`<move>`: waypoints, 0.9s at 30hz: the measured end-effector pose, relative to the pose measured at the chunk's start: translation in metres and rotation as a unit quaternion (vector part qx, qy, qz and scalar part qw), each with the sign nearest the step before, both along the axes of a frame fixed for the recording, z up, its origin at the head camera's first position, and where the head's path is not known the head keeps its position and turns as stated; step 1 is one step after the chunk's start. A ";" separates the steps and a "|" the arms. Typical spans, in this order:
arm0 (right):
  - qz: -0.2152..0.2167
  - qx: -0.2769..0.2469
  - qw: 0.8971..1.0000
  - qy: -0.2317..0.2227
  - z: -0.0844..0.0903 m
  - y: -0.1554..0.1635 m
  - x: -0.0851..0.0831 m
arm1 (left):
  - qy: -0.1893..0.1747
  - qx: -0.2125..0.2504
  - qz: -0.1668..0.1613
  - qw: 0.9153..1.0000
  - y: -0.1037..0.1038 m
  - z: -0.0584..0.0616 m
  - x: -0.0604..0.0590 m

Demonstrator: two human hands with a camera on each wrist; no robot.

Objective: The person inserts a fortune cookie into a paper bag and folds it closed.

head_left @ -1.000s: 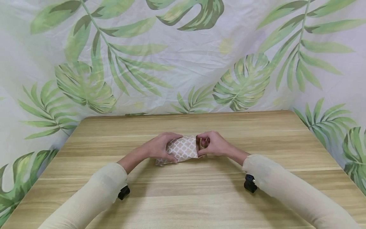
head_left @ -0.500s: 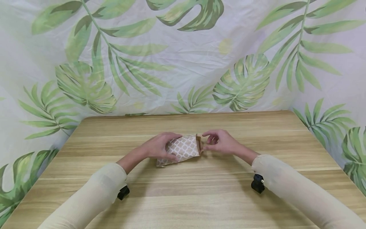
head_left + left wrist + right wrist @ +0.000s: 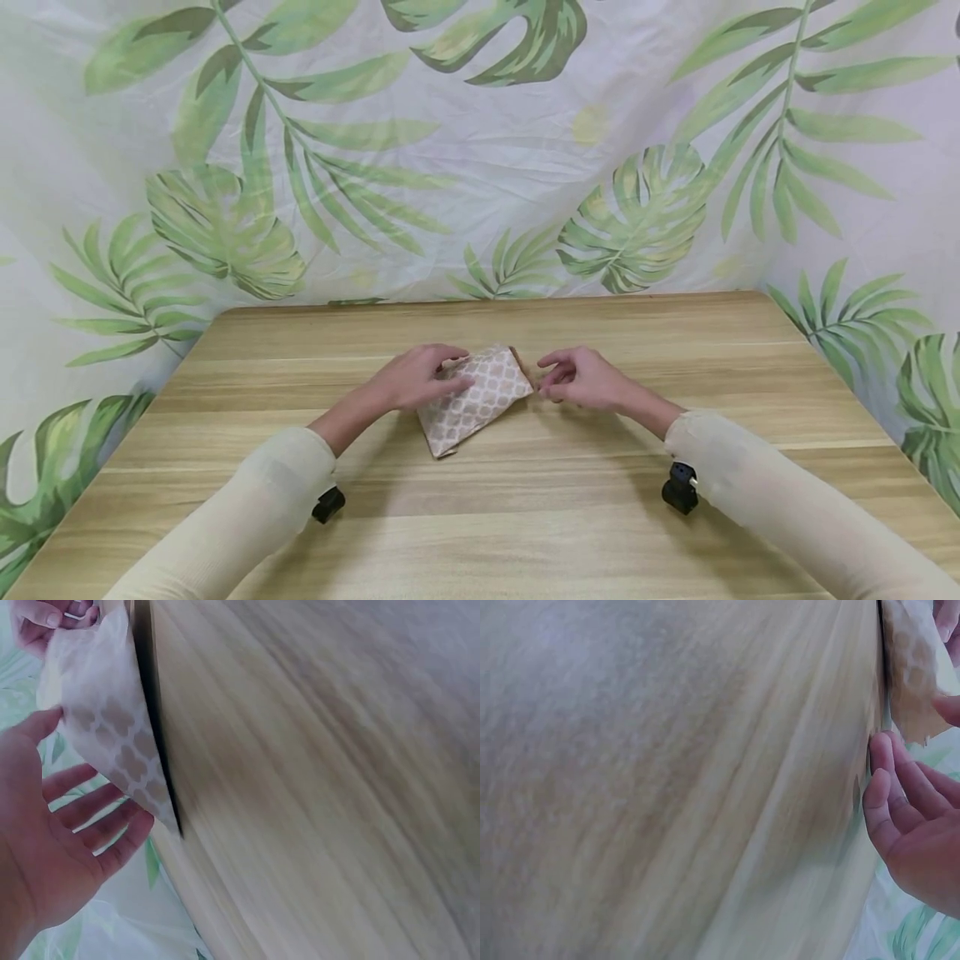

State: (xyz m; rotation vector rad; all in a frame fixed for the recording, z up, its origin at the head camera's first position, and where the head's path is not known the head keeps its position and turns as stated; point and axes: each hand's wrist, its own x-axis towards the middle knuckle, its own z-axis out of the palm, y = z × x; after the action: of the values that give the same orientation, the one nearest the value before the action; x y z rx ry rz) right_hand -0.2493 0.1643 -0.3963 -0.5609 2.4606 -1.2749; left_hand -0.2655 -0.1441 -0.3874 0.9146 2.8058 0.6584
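A brown paper bag (image 3: 480, 396) with a white lattice pattern lies slantwise on the table, its brown mouth toward the right. My left hand (image 3: 416, 379) is at the bag's left end, thumb stretched over the patterned face. In the left wrist view, the fingers of that left hand (image 3: 60, 825) are spread and nearly straight along the edge of the paper bag (image 3: 120, 735). My right hand (image 3: 585, 379) hovers just right of the mouth, holding nothing. Seen from the right wrist, its fingers (image 3: 919, 787) are loosely bent near the bag (image 3: 915, 671). The bag's inside is hidden.
The wooden table (image 3: 480, 517) reaches back to a leaf-printed cloth (image 3: 480, 167) hanging behind it. Small black devices, one below the left sleeve (image 3: 327, 504) and one below the right sleeve (image 3: 680, 487), sit at the forearms.
My right hand has come out of the bag's mouth and moved right. The bag has turned, its lower left corner coming nearer, and lies flatter. My left hand's grip has loosened.
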 end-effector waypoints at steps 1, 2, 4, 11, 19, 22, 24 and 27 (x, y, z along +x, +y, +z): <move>-0.006 0.004 1.000 -0.005 0.000 -0.001 0.000 | -0.003 0.001 0.006 1.000 0.001 0.001 0.000; -0.010 0.008 1.000 -0.011 0.000 -0.002 0.000 | -0.004 0.001 0.010 1.000 0.002 0.001 0.000; -0.017 0.013 1.000 -0.019 0.000 -0.005 -0.001 | -0.010 0.003 0.016 1.000 0.003 0.003 0.001; -0.028 0.011 0.999 -0.019 0.001 -0.017 -0.001 | -0.053 0.027 0.039 0.997 0.006 0.003 0.000; -0.045 -0.035 0.998 -0.023 0.002 -0.029 -0.002 | -0.127 0.096 0.068 0.985 0.006 0.002 0.000; -0.058 -0.054 0.997 -0.027 0.003 -0.031 -0.002 | -0.150 0.127 0.076 0.977 0.007 0.004 0.000; -0.066 -0.062 0.996 -0.023 0.004 -0.031 -0.001 | -0.157 0.149 0.078 0.973 0.008 0.004 0.000; -0.079 -0.069 0.994 0.000 0.007 -0.032 0.000 | -0.157 0.176 0.079 0.969 0.011 0.007 0.002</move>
State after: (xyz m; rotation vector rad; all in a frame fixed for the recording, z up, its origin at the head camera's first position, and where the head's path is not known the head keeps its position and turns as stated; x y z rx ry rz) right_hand -0.2495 0.1327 -0.3894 -0.4048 2.4723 -1.5163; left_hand -0.2634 -0.1333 -0.3801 0.5667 2.5351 1.2349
